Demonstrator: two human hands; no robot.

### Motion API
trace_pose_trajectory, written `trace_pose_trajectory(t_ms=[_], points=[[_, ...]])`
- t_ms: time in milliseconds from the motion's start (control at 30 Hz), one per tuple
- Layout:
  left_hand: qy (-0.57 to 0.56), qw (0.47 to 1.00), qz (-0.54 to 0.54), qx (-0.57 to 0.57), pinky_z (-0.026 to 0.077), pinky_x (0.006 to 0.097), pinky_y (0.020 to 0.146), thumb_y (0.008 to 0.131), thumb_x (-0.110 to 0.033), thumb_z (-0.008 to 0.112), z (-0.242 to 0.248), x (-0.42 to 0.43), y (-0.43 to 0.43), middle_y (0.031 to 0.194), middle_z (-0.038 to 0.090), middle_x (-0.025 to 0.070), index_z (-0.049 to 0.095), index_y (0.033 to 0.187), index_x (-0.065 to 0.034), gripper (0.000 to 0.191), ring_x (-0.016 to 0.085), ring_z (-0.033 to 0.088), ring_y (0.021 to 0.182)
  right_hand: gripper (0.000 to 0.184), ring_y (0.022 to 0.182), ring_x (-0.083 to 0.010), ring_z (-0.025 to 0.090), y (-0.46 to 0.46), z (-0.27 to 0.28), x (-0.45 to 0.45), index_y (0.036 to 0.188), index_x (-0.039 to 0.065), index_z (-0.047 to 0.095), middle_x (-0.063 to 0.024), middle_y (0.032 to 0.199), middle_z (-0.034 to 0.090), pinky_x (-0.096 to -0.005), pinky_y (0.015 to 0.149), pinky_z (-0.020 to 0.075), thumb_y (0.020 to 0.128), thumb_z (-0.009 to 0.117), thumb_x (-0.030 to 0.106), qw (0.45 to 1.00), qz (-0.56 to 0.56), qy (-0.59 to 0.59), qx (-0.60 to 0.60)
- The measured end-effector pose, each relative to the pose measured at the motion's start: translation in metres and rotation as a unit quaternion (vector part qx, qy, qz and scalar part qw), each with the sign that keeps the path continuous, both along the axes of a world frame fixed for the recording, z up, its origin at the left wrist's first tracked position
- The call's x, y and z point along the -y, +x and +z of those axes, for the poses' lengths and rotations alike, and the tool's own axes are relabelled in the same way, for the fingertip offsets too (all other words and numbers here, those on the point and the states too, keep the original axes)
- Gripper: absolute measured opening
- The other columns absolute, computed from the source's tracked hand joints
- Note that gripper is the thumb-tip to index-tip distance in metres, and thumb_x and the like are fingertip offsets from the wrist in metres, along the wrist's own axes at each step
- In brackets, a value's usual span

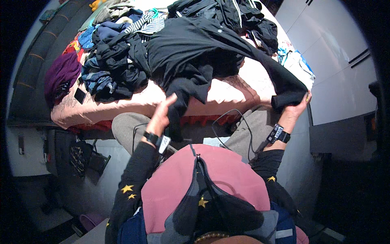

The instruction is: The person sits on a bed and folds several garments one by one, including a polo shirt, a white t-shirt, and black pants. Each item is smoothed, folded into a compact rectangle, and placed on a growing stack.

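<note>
A large black garment (182,45) with a small pale mark is spread over the near side of the bed. One long narrow part of it, a sleeve or a leg, stretches to the right, and my right hand (298,106) grips its end by the outer edge. Another dark part (178,105) hangs over the bed's front edge between my knees. Right beside that hanging cloth is my left hand (160,117), thumb side up; whether its fingers grip the cloth is hidden. Straps with small devices circle both wrists.
Crumpled dark clothes (118,64) lie left of the garment, with a striped cloth (149,24) behind them. A phone-like dark object (80,95) rests near a purple garment (62,73). More black clothes (225,13) are piled behind. A black cable (233,110) loops above my lap. White cabinets (338,61) stand right.
</note>
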State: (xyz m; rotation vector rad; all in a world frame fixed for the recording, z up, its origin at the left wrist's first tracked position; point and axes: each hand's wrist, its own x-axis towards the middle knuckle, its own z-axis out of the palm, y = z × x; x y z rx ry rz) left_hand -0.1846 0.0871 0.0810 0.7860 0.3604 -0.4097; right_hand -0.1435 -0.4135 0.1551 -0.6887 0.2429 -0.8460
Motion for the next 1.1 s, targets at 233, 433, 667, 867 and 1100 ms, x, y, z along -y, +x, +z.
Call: trace_pose_trajectory(t_ms=[233,433,667,867,1100], points=[[-0.011,0.981,0.133,0.14,0.055,0.0438,0.083,0.093,-0.027,0.063,0.147,-0.078,0.157,0.105,0.068,0.0138,0.063,0.11,-0.0011,0.031,0.029,0.066,0.092,0.043,0.112,-0.0365,0.058,-0.04,0.028,0.031,0.12,-0.001,0.06,-0.0184,0.123,0.061,-0.0523,0.1,0.0452,0.099,0.05,0.035,0.999,-0.008,0.033,0.001],[0.045,0.849,0.336,0.405,0.059,0.0452,0.078,0.092,-0.028,0.067,0.268,-0.143,0.225,0.103,0.068,0.0113,0.065,0.106,-0.0036,0.029,0.029,0.068,0.087,0.032,0.102,-0.0205,0.063,-0.072,0.03,0.002,0.118,-0.003,0.061,-0.0104,0.117,0.064,-0.0311,0.093,0.0486,0.09,0.058,0.011,0.904,0.289,-0.234,-0.212],[0.127,0.901,0.394,0.131,0.055,0.0395,0.084,0.092,-0.033,0.066,0.138,-0.201,0.219,0.105,0.066,0.0114,0.063,0.109,-0.0015,0.036,0.026,0.066,0.089,0.025,0.084,-0.0116,0.055,-0.091,-0.02,-0.112,0.106,-0.003,0.062,-0.0019,0.09,0.062,-0.0284,0.079,0.0473,0.094,0.058,0.018,0.615,0.564,-0.479,-0.273],[0.44,0.729,0.383,0.358,0.051,0.0261,0.067,0.095,-0.014,0.059,-0.003,-0.051,0.094,0.079,0.059,0.0035,0.054,0.102,-0.0016,0.015,0.013,0.057,0.067,0.028,0.075,-0.018,0.053,-0.085,-0.046,-0.184,0.11,-0.002,0.059,-0.0143,0.083,0.06,-0.0335,0.072,0.0465,0.095,0.058,0.022,0.545,0.613,-0.536,-0.201],[0.323,0.918,0.156,0.17,0.043,0.0225,0.069,0.089,-0.036,0.07,-0.009,0.03,0.145,0.087,0.059,0.0018,0.06,0.097,0.0011,0.039,0.009,0.05,0.075,0.026,0.081,-0.0248,0.064,-0.088,-0.04,-0.221,0.111,0.002,0.063,-0.0166,0.094,0.068,-0.0358,0.077,0.05,0.093,0.06,0.022,0.515,0.646,-0.554,-0.104]])
